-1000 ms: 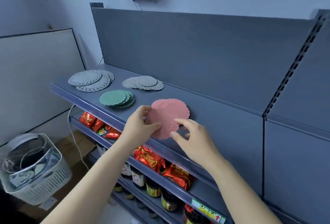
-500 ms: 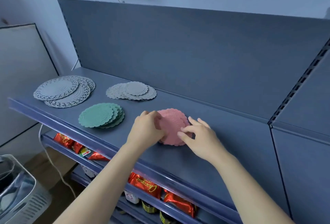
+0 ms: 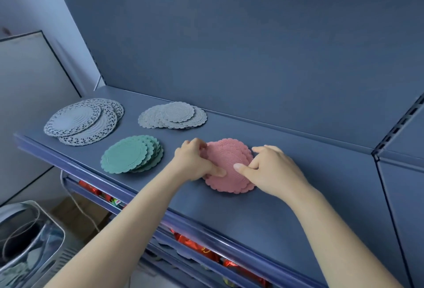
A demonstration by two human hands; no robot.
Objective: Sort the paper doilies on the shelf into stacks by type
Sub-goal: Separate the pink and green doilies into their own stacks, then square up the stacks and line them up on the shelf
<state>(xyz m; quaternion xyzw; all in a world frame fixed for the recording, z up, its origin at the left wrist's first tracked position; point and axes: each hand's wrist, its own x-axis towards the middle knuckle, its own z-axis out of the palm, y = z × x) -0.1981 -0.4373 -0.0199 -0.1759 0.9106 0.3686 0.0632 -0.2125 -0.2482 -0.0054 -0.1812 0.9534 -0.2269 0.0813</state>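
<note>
Head view, single camera.

Landmark: pink stack (image 3: 229,166), lying flat on the shelf (image 3: 309,207) towards its front half, top sheets slightly fanned, so scalloped edges show at the near right side.

Left hand (image 3: 195,163): at the pink stack's left edge, fingers curled round the rim, thumb flat on top, grasping the stack.
Right hand (image 3: 273,168): at the right edge, thumb on top, fingers curled over the rim, also grasping it.

Other piles, relative to the pink stack: green stack (image 3: 130,158) just left, apart; plain grey stack (image 3: 174,115) behind and left; lace stack (image 3: 80,120) far left. All three are loosely fanned.

Step in hand (judgement): squaring up the pink pile. To do it well, press the thumbs lightly and draw both rims inward together so the sheets slide rather than buckle; thin paper creases if pinched hard. The sort looks nearly done, with four types already separated.
</note>
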